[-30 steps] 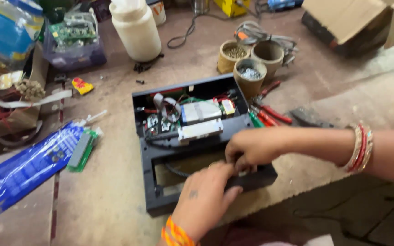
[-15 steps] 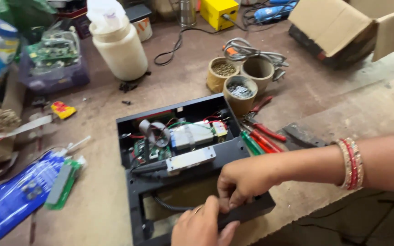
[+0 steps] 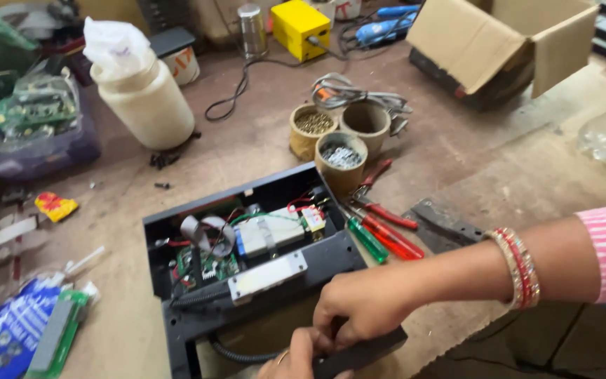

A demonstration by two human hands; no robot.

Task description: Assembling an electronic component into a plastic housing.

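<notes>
Head view: right hand [image 3: 362,309] and left hand [image 3: 296,359], fingers clamped together on near rim of open black electronics case [image 3: 198,330] at worktop's near edge. Probably seating front panel; next, steady even pressure. Screwdrivers [image 3: 380,235] just beside.

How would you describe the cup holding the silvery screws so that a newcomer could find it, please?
Start at the open black plastic device case mid-bench. Just beyond its far right corner stand three brown cardboard tube cups. The nearest one, touching the case, holds silvery screws; one behind holds brassy bits, the other looks empty.
</notes>
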